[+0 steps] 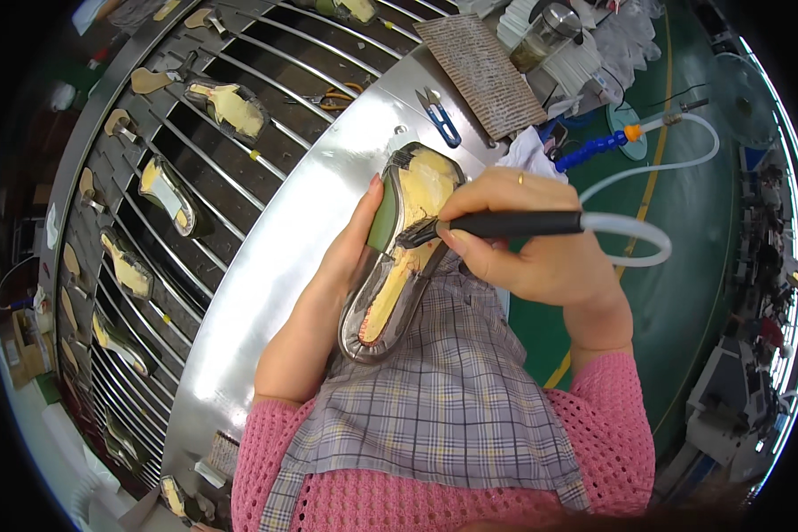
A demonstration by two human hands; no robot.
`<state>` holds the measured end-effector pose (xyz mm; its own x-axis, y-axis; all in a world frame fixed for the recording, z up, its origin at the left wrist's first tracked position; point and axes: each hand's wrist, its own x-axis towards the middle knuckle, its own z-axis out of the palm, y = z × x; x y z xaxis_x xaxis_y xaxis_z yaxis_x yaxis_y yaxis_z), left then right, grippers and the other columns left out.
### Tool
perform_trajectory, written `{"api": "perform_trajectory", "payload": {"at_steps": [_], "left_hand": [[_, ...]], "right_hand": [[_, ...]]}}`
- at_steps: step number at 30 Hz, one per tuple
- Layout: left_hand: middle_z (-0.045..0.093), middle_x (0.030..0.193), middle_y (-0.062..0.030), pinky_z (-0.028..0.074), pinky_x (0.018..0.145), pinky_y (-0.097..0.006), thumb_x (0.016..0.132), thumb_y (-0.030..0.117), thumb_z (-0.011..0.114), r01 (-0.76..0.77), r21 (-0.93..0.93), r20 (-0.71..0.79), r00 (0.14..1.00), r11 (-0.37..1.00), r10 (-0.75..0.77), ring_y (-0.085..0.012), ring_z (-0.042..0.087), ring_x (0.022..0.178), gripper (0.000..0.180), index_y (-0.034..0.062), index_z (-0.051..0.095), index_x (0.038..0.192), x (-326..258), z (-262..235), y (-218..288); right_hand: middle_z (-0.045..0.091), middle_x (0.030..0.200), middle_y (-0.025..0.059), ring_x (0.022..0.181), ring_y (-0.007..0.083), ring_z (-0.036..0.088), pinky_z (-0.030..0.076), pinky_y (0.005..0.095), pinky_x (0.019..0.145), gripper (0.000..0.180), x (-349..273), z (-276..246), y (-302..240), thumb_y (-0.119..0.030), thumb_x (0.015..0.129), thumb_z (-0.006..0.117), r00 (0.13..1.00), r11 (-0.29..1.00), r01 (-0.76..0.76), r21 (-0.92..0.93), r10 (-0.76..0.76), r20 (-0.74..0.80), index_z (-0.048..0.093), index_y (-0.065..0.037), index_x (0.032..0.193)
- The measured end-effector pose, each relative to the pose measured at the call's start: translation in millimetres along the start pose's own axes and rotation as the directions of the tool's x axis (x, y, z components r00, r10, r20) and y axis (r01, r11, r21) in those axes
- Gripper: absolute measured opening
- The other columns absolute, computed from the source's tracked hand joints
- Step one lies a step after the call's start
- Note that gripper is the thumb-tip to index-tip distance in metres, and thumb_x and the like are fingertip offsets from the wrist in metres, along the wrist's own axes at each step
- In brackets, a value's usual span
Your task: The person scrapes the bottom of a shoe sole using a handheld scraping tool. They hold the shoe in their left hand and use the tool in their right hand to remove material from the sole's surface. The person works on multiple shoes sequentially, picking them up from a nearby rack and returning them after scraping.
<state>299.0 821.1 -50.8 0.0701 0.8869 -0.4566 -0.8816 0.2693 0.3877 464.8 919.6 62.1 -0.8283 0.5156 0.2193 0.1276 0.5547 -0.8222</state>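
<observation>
over the shiny metal surface (275, 266), the left hand (350, 253) has its grip around a shoe (399, 248), sole up; the right hand (528, 244) grips a black brush (496, 224) touching the sole.

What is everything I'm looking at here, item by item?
Shoe on a last: one, yellow sole side up, green upper, held at centre.
Brush tool: one, black handle, bristles on the sole.
Hose: one, white, loops from the tool's end.
Metal bench: one, silver, curved, beneath the shoe.
Conveyor rack: one, dark with steel rods, left, carrying several more yellow-soled shoes.
Snips: one pair, blue, top of bench.
Textured board: one, brown, top centre.
Apron: one, checked grey, lower centre.
Sleeves: two, pink knit.
Left hand: cradles the shoe.
Right hand: grips the brush tool.
</observation>
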Motion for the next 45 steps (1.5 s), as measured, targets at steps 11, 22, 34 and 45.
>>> {"api": "perform_trajectory", "payload": {"at_steps": [11,22,34,45], "left_hand": [[0.065,0.116,-0.0142,0.054,0.085,-0.03,0.101,0.047,0.041,-0.148,0.288,0.01,0.988,0.946,0.151,-0.019,0.067,0.098,0.059,-0.0024,0.05,0.13,-4,-6,16],[0.068,0.102,-0.009,0.05,0.081,-0.027,0.085,0.063,0.06,-0.414,0.579,0.356,0.903,0.702,0.24,-0.0138,0.062,0.092,0.077,-0.0083,0.062,0.112,2,-39,32],[0.068,0.106,-0.0084,0.048,0.084,-0.029,0.077,0.069,0.066,-0.385,0.65,0.436,0.895,0.655,0.093,-0.014,0.059,0.098,0.083,-0.0065,0.064,0.111,3,-46,38],[0.065,0.115,-0.0117,0.052,0.088,-0.038,0.083,0.074,0.045,-0.302,0.397,0.074,0.952,0.867,0.297,-0.0226,0.064,0.102,0.087,-0.0005,0.054,0.126,-1,-50,23]], "right_hand": [[0.063,0.079,0.0026,0.073,0.0068,0.057,0.045,0.0215,0.065,0.017,6,-9,33,-0.016,0.092,0.065,0.952,0.828,-0.173,0.533,0.28,-0.126,0.066,0.001,0.093],[0.062,0.081,0.0057,0.071,0.0167,0.057,0.043,0.0276,0.062,0.01,11,-33,32,-0.009,0.087,0.068,0.96,0.94,0.281,0.194,-0.27,-0.079,0.065,-0.003,0.094],[0.062,0.083,0.0041,0.076,0.0106,0.059,0.045,0.0242,0.065,0.01,24,-48,43,-0.01,0.092,0.063,0.984,0.921,0.177,0.347,-0.177,-0.032,0.063,-0.001,0.095],[0.061,0.08,0.0005,0.077,0.0063,0.056,0.044,0.0209,0.067,0.018,51,-40,92,-0.02,0.098,0.059,0.877,0.825,0.252,0.505,0.025,-0.479,0.06,-0.003,0.101]]}}
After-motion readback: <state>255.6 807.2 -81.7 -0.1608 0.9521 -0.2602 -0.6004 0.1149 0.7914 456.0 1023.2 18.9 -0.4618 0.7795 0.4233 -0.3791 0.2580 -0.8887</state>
